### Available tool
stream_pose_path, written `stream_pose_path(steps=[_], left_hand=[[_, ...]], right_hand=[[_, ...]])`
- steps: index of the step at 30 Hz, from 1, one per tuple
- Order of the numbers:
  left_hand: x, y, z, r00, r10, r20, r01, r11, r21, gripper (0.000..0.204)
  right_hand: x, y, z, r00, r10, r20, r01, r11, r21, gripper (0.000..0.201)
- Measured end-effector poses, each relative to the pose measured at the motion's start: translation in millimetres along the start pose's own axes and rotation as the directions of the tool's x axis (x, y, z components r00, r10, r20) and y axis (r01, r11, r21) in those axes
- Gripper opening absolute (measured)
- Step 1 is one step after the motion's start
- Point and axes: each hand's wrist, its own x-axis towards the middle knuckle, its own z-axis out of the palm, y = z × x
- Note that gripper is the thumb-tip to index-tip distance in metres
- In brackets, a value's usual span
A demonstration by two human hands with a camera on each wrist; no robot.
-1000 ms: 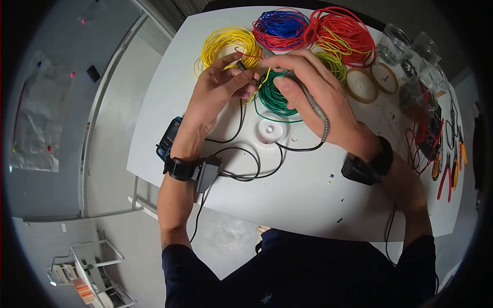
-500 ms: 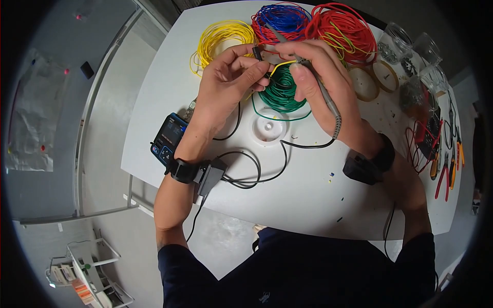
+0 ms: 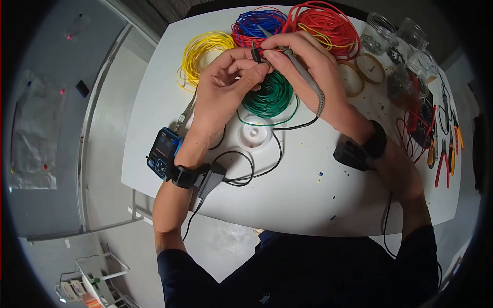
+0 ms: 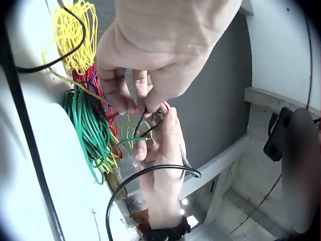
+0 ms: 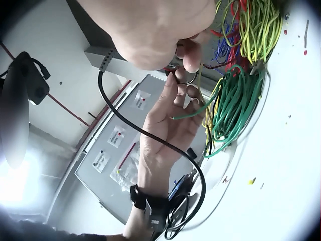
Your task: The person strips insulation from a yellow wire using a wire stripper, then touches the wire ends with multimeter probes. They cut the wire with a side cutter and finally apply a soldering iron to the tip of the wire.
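Observation:
Both hands meet above the green wire coil [image 3: 269,95]. My left hand [image 3: 250,60] pinches a small black clip [image 3: 254,51] with a red wire end at it. My right hand [image 3: 275,51] grips a grey probe [image 3: 304,79] like a pen, its tip at the clip. The probe's black cable [image 3: 280,149] loops back over the table towards a blue meter [image 3: 164,151]. In the left wrist view, the left hand [image 4: 145,103] meets the right fingertips [image 4: 170,118] beside the green coil [image 4: 90,130]. In the right wrist view, the right hand [image 5: 188,55] touches the left hand [image 5: 173,113].
Yellow [image 3: 203,51], blue [image 3: 257,23] and red [image 3: 321,23] wire coils lie at the white table's [image 3: 287,195] far edge. A white round spool [image 3: 255,132] sits under the hands. Tape rolls [image 3: 367,69], glass jars [image 3: 377,33] and pliers [image 3: 441,156] stand at the right.
Both hands have moved away from me, from over the green coil towards the blue and red coils. The yellow wire end seen between them earlier no longer shows.

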Motion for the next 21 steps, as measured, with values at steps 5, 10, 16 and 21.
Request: stream_pose_path(steps=[5, 10, 16, 21], left_hand=[[-3.8, -5.8, 2.7, 0.996, 0.092, 0.001, -0.092, 0.993, 0.069, 0.033], [-13.4, 7.4, 10.7, 0.996, 0.076, -0.044, -0.07, 0.992, 0.109, 0.039], [-17.3, 2.9, 11.8, 0.998, 0.058, -0.03, -0.059, 0.998, -0.031, 0.04], [-17.1, -3.3, 9.1, 0.998, 0.048, -0.035, -0.05, 0.996, -0.067, 0.039]], right_hand=[[-1.2, 6.1, 2.5, 0.991, -0.105, -0.079, 0.1, 0.993, -0.061, 0.011], [0.0, 8.5, 2.9, 0.985, -0.132, -0.111, 0.125, 0.99, -0.067, 0.009], [-1.2, 8.5, 2.3, 0.987, -0.119, -0.111, 0.113, 0.992, -0.061, 0.009], [-0.8, 9.1, 1.8, 0.986, -0.112, -0.12, 0.107, 0.993, -0.043, 0.009]])
